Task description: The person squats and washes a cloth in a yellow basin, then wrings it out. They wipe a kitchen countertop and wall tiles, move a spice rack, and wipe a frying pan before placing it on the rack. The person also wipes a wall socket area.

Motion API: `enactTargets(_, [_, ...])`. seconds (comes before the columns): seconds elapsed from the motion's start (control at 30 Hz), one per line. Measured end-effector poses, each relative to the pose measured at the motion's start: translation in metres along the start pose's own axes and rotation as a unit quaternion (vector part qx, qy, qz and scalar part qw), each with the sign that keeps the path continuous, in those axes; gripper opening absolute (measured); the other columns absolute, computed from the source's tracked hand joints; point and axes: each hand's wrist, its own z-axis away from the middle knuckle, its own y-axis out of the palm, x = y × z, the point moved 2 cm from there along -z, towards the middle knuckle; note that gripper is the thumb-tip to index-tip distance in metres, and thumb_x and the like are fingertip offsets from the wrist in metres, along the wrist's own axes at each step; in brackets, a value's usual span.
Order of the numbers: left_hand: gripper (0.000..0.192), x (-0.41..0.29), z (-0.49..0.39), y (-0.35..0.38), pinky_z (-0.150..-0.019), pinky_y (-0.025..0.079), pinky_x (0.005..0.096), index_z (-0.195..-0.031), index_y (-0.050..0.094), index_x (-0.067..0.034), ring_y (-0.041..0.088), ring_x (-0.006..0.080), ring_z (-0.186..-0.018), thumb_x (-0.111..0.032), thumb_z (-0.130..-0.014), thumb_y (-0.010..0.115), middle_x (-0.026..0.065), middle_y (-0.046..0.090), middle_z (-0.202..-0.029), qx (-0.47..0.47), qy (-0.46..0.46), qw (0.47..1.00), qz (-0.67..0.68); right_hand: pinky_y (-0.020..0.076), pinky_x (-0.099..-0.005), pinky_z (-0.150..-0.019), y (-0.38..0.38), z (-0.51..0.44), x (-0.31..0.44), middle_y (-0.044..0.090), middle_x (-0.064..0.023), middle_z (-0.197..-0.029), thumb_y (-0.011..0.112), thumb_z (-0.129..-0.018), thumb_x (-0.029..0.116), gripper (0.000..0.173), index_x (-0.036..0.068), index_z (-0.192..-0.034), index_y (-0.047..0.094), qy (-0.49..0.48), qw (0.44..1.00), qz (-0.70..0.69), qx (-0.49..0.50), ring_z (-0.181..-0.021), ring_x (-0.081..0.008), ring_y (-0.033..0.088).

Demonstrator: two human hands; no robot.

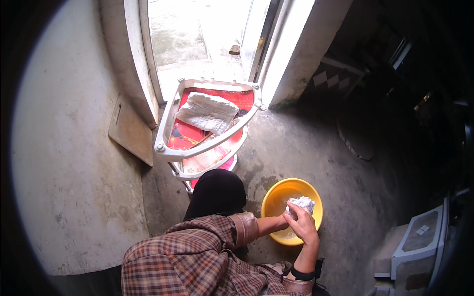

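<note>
A bunched white cloth (303, 202) is over the yellow plastic basin (266, 201), which holds cloudy water (277, 201). My right hand (303, 224) curls its fingers and thumb around the near side of the cloth. Behind it, my left hand (284, 220) reaches in from the left at the same cloth; its fingers are mostly hidden, so its grip does not show. The basin stands on a concrete floor to the right of my knee.
A white tiered shelf rack (196, 151) with red liners stands ahead, a folded white gauze cloth (209, 111) on its top tier. Left of it, a wooden board (131, 131) leans on the wall. A bright doorway (200, 44) lies beyond. White-framed furniture (418, 236) stands at right.
</note>
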Motion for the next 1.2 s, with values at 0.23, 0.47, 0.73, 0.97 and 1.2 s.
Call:
enactTargets(0.23, [0.017, -0.018, 0.000, 0.008, -0.060, 0.048, 0.0263, -0.097, 0.056, -0.008, 0.057, 0.0141, -0.065, -0.022, -0.089, 0.050, 0.0041, 0.059, -0.077, 0.039, -0.072, 0.985, 0.151, 0.0508, -0.0319, -0.079, -0.013, 0.002, 0.013, 0.064, -0.0165, -0.108, 0.063, -0.084, 0.018, 0.038, 0.002, -0.118, 0.057, -0.005, 0.988, -0.156, 0.022, -0.089, -0.0253, 0.065])
enactTargets(0.47, [0.019, -0.039, -0.013, 0.036, -0.056, 0.048, 0.0244, -0.094, 0.056, -0.009, 0.057, 0.0129, -0.058, -0.025, -0.091, 0.047, 0.0039, 0.059, -0.073, 0.120, -0.116, 0.792, 0.587, 0.0533, -0.0255, -0.049, -0.014, -0.002, -0.022, 0.066, -0.0213, -0.093, 0.048, -0.094, 0.025, 0.034, -0.003, -0.110, 0.057, 0.038, 0.805, -0.591, -0.033, -0.064, -0.0248, 0.067])
enactTargets(0.73, [0.024, -0.043, -0.015, 0.036, -0.067, 0.047, 0.0274, -0.096, 0.059, -0.014, 0.058, 0.0116, -0.072, -0.035, -0.092, 0.048, -0.0002, 0.062, -0.084, -0.010, -0.147, 0.891, 0.429, 0.0399, -0.0229, -0.037, 0.032, -0.016, -0.100, 0.059, -0.0033, -0.062, 0.049, -0.094, 0.032, 0.029, 0.010, -0.077, 0.057, 0.182, 0.686, -0.677, -0.195, -0.043, -0.0127, 0.052])
enactTargets(0.97, [0.039, -0.029, -0.016, 0.035, -0.083, 0.046, 0.0286, -0.108, 0.058, -0.009, 0.059, 0.0158, -0.090, -0.041, -0.095, 0.039, 0.0049, 0.062, -0.103, -0.224, -0.186, 0.899, 0.326, 0.0380, -0.0229, -0.049, 0.059, -0.027, -0.097, 0.048, 0.0022, -0.059, 0.048, -0.095, 0.024, 0.034, 0.006, -0.067, 0.050, 0.136, 0.784, -0.425, -0.432, -0.053, -0.0067, 0.043])
enactTargets(1.2, [0.048, -0.051, -0.004, 0.043, -0.093, 0.038, 0.0297, -0.119, 0.053, -0.002, 0.054, 0.0178, -0.105, -0.040, -0.096, 0.037, 0.0100, 0.059, -0.111, -0.248, -0.161, 0.955, -0.024, 0.0459, -0.0301, -0.068, 0.061, -0.020, -0.117, 0.056, -0.0045, -0.078, 0.044, -0.096, 0.026, 0.027, 0.004, -0.087, 0.055, 0.075, 0.833, -0.244, -0.490, -0.071, -0.0156, 0.053])
